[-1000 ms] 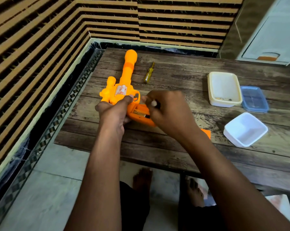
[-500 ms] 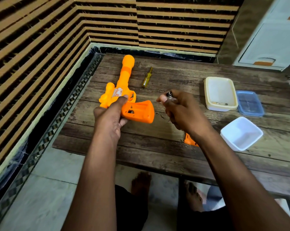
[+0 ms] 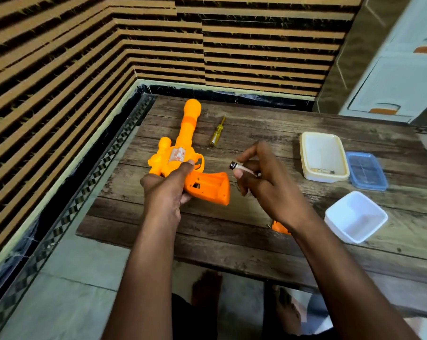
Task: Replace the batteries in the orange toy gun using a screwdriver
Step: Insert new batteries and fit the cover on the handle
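Item: battery, pinched in my right hand, long axis pointing left toward the orange toy gun, whose open handle lies just left and below, gripped by my left hand, the nearer one.

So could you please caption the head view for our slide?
Left hand grips orange plastic toy gun; right hand pinches small cylindrical battery above wooden table.

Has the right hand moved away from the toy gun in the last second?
Yes. The right hand, pinching a battery, has drawn back rightward from the toy gun's grip, toward the cream box.
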Tool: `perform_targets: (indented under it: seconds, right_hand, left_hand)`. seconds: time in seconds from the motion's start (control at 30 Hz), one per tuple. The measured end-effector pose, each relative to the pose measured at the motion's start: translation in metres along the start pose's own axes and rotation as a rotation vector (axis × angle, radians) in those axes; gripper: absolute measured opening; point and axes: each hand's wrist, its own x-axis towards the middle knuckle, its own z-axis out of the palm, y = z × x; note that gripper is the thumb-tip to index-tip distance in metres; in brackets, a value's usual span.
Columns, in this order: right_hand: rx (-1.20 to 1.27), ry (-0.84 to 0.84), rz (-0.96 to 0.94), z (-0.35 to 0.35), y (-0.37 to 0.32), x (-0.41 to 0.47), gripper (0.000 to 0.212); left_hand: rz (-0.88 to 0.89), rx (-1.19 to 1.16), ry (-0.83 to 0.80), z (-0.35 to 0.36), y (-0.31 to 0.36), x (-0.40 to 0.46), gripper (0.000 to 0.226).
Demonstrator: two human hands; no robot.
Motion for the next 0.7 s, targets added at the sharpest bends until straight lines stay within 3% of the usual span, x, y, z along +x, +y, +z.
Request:
perform_targets:
  seconds: [0.27, 0.4, 0.53, 0.7]
  right_hand:
    - [-0.077, 0.022, -0.102, 0.005, -0.001, 0.002, 0.007]
    - [-0.008, 0.072, -0.122, 0.005, -0.011, -0.002, 0.008]
    - [-0.059, 0.093, -0.169, 0.002, -0.014, -0.002, 0.022]
    - [-0.056, 0.146, -0.178, 0.004, -0.014, -0.003, 0.009]
  left_hand:
    - [-0.017, -0.014, -0.005, 0.001, 0.000, 0.002, 0.056]
    - [-0.008, -0.021, -0.010, -0.001, 0.001, 0.002, 0.041]
    - [-0.001, -0.013, -0.016, 0.001, 0.001, -0.002, 0.038]
    - [-0.003, -0.015, -0.018, 0.002, 0.001, 0.000, 0.038]
